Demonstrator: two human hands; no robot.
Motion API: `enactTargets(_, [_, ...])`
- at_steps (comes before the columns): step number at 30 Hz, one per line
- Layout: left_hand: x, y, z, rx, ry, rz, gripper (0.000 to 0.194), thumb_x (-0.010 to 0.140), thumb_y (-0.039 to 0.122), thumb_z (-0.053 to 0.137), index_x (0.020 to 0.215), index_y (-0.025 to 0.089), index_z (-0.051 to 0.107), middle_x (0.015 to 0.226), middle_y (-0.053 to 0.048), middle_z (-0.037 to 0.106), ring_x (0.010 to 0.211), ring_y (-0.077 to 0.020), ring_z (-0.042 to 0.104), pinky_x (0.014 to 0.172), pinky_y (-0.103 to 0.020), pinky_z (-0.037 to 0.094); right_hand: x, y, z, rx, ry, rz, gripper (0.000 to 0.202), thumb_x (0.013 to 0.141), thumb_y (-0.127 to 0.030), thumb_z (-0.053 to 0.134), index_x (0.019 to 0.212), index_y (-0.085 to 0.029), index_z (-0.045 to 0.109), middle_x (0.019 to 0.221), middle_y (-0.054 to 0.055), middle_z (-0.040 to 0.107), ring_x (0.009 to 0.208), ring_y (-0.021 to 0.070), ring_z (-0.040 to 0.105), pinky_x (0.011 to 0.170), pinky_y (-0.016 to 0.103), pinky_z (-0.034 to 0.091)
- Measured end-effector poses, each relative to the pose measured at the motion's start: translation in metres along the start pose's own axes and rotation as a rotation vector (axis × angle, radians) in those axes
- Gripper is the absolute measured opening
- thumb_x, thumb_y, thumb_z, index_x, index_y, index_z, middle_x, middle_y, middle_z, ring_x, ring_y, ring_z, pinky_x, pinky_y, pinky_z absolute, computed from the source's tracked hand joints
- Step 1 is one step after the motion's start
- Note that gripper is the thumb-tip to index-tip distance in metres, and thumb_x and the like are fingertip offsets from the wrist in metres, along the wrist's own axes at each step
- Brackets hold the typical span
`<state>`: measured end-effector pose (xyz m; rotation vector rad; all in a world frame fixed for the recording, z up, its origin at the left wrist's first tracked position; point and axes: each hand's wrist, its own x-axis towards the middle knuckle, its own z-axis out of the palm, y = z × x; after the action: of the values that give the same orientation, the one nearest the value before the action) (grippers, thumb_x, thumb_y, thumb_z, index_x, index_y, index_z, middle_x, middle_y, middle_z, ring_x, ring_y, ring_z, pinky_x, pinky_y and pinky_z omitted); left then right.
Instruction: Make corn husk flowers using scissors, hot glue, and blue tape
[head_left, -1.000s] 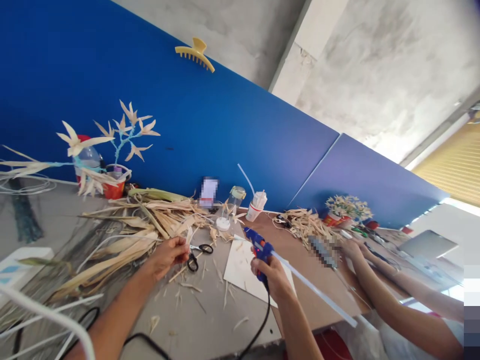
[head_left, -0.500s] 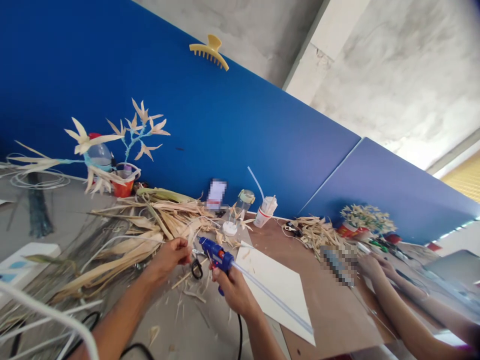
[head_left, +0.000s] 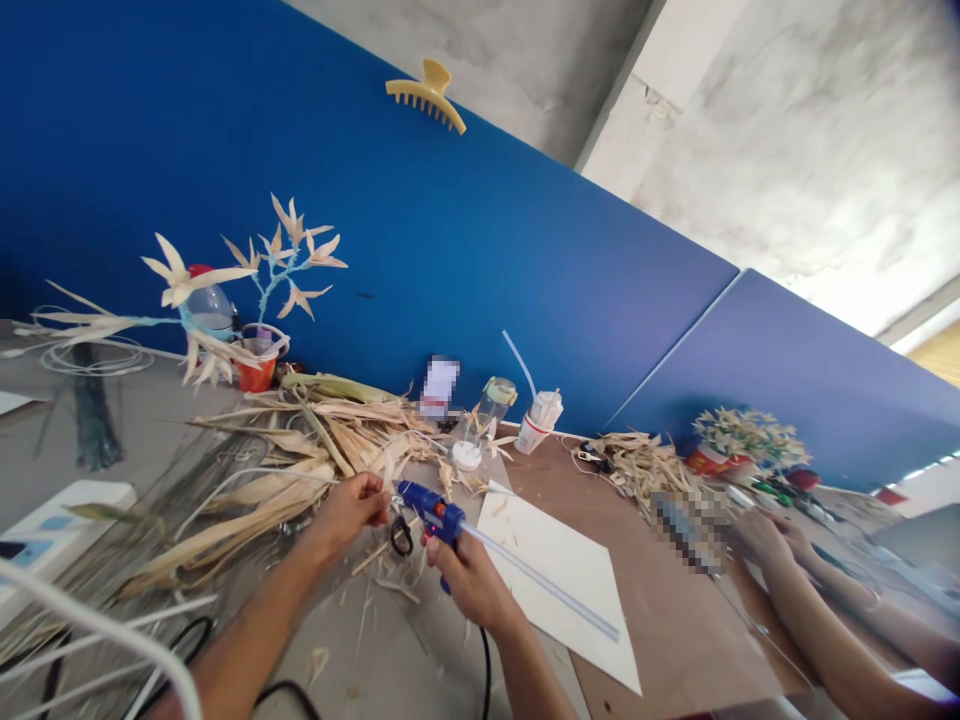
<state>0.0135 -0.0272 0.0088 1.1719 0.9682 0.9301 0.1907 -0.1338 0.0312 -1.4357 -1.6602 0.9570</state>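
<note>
My right hand (head_left: 472,575) is wrapped round a blue hot glue gun (head_left: 431,508), with a long clear glue stick (head_left: 540,582) poking from its back. The gun's nozzle points left, close to the fingertips of my left hand (head_left: 364,500). Those fingers are pinched together on what looks like a thin pale strip of corn husk (head_left: 388,464), partly hidden by them. Black-handled scissors (head_left: 401,536) lie on the table between my hands. Behind my left hand spreads a heap of dry corn husks (head_left: 300,460).
White paper (head_left: 570,590) lies right of the gun. Behind stand a phone (head_left: 439,385), a clear bottle (head_left: 495,398) and a white cup (head_left: 536,425). Husk flowers (head_left: 289,255) rise at left near a red cup (head_left: 255,372). Another person's hands (head_left: 765,545) work at far right.
The view has shifted slightly, so the scene sits further right. The glue gun's nozzle has come a little closer to my left fingertips. Both hands keep their grip.
</note>
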Motion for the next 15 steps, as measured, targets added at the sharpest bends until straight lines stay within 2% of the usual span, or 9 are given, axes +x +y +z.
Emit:
enactTargets(9, [0.0045,-0.0097,0.0001,0.010,0.025,0.046,0.032,0.055,0.040,0.074,0.063,0.019,0.052,0.048,0.002,0.060,0.045,-0.0129,0.052,0.051,-0.027,0.043,0.0004,-0.0050,-0.0008,0.011,0.002,-0.008,0.029,0.091,-0.041,0.043,0.083,-0.017,0.054,0.067,-0.002,0.044,0.059,0.0114,0.040,0.058,0.024,0.036])
enactTargets(15, [0.0027,-0.0056,-0.0002,0.033,-0.002,0.031,0.032,0.055,0.044,0.071,0.063,0.020,0.051,0.048,0.002,0.060,0.045,-0.0127,0.052,0.052,-0.027,0.043,0.0022,-0.0059,0.0009,0.053,0.008,-0.027,0.027,0.091,-0.041,0.042,0.079,-0.018,0.049,0.065,-0.002,0.043,0.057,0.0106,0.040,0.054,0.023,0.033])
